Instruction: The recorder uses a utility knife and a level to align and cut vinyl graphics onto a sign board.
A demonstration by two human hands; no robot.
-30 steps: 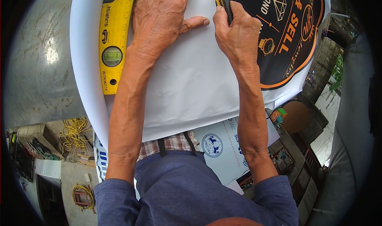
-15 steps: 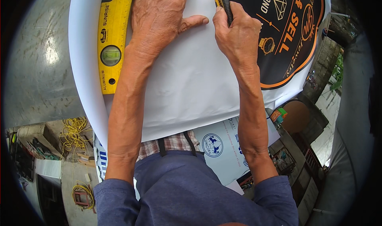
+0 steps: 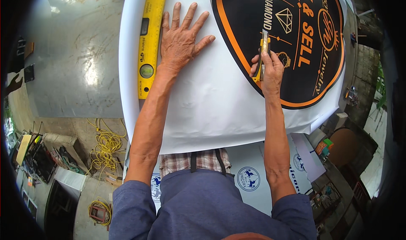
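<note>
My left hand (image 3: 182, 44) lies flat, fingers spread, on a white sheet (image 3: 198, 113), just right of a yellow spirit level (image 3: 149, 41). My right hand (image 3: 270, 74) holds a yellow utility knife (image 3: 264, 45) over the black round printed decal (image 3: 311, 77) with an orange border; the knife's metal end points up, away from me, with my thumb on its body. The left side of the sheet curls up beside the level.
A grey metal surface (image 3: 80, 83) lies to the left, with a dark phone-like object (image 3: 29, 73). Below it are a tangled yellow cord (image 3: 105, 147) and stacked materials (image 3: 65, 151) on concrete. Light-blue boards (image 3: 270, 164) lie beneath the sheet near my body.
The view has shifted, so the sheet and level sit farther right. My right hand has moved down toward me and turned the knife, thumb now on top. My left hand stays flat beside the level.
</note>
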